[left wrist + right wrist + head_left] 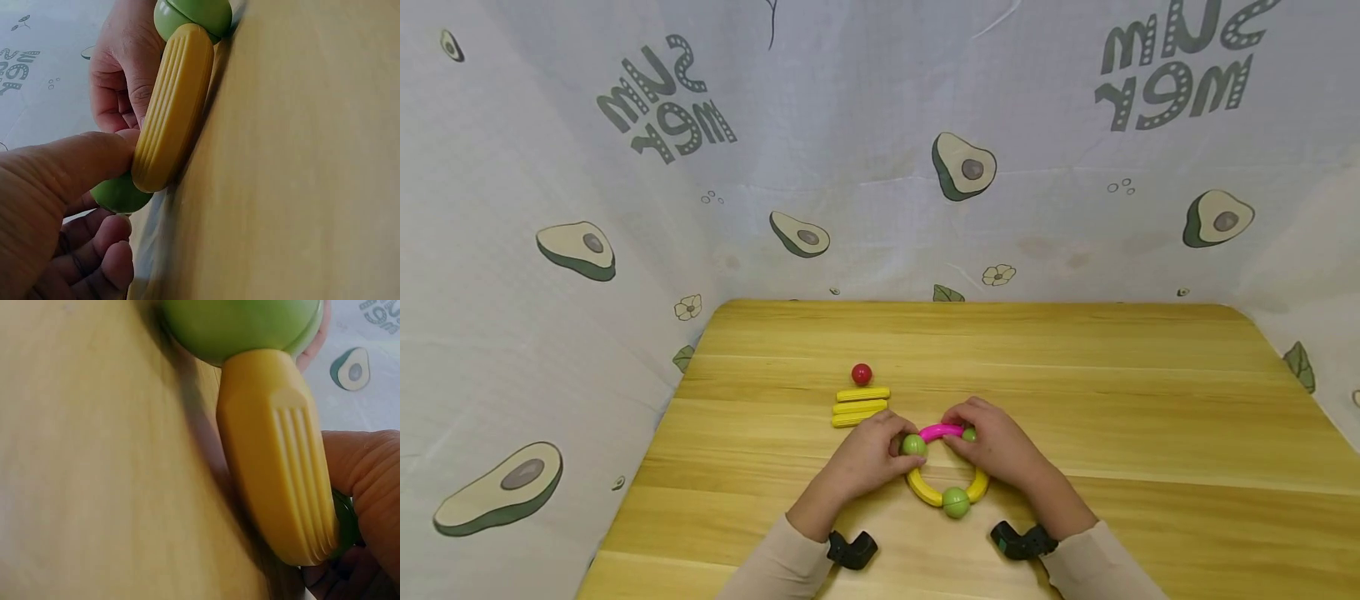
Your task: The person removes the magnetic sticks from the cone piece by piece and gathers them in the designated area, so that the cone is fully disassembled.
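Observation:
On the table lies a ring of toy pieces: a pink curved rod (940, 432) at the far side, two yellow curved rods (924, 490) nearer, and green balls at the joints. My left hand (867, 457) pinches the left green ball (914, 445) between thumb and fingers. Across the ring, my right hand (996, 442) grips the right green ball (969, 435) beside the pink rod's end; its fingers partly hide that joint. The near green ball (956, 502) joins both yellow rods. Each wrist view shows a ridged yellow rod (175, 109) close up.
Beyond my left hand lie several straight yellow rods (862, 393) side by side, with a red ball (862, 374) behind them. The wooden table (1112, 392) meets a printed curtain (865, 167) at its back and sides. A black device (852, 551) sits at each wrist.

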Demonstrator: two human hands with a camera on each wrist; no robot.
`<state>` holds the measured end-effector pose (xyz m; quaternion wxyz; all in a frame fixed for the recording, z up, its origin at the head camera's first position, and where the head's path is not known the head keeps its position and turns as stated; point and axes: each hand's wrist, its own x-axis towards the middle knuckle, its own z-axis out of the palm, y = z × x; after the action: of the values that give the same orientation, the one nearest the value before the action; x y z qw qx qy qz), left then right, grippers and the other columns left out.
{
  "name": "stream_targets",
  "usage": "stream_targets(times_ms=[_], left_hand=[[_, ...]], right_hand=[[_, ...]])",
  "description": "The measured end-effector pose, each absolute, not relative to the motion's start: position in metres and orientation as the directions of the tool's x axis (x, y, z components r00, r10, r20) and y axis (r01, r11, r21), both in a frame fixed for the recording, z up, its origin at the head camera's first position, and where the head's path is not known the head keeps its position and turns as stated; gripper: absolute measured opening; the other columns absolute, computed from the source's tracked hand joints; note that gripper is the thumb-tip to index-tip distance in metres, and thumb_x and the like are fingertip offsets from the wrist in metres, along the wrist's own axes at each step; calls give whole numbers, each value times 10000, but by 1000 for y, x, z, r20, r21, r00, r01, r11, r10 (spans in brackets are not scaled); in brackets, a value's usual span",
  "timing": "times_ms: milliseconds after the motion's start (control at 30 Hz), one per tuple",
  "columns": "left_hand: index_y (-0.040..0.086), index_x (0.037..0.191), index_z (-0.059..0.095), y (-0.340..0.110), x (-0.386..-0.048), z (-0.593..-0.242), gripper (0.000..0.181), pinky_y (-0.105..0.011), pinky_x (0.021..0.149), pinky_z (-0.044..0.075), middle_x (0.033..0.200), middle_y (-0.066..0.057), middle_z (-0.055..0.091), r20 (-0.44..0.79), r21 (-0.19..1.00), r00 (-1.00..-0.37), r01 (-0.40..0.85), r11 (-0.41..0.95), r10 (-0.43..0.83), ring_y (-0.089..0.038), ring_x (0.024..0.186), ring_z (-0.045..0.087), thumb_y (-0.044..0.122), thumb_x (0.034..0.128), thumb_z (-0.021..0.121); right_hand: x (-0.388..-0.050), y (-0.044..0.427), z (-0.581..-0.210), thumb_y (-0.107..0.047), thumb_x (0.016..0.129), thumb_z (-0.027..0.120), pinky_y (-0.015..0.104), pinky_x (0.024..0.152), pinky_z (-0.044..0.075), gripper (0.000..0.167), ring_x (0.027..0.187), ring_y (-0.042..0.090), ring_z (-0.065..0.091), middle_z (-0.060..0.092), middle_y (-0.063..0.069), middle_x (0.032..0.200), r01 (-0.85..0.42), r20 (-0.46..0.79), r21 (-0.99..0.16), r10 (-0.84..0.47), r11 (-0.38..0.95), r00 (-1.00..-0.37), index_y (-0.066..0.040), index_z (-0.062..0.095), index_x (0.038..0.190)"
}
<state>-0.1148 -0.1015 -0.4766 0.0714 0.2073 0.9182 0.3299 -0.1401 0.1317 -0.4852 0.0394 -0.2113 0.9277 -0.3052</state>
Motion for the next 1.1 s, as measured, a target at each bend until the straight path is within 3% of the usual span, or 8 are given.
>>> stream_targets(times_ms=[600, 1100], left_hand=[[161, 1080, 717, -104, -115, -470, 262, -142, 664, 473, 989, 47, 609, 96, 640, -888, 402, 655, 451, -20, 727, 531, 267, 866, 827], [132, 1066, 728, -119, -118, -463, 278, -173, 713, 516, 981, 42, 637, 66, 699, -886, 370, 612, 460, -54, 799, 597, 220, 830, 847]], right_hand=[[-140, 131, -480, -227, 900, 795, 336, 820, 545, 131, 875, 73, 580, 648, -69, 992, -344, 33, -603, -408, 720, -912, -212, 720, 1007], [-137, 129, -483, -210, 898, 793, 335, 795, 535, 130, 857, 86, 582, 650, -52, 975, -346, 43, -591, -400, 728, -916, -186, 724, 1006]])
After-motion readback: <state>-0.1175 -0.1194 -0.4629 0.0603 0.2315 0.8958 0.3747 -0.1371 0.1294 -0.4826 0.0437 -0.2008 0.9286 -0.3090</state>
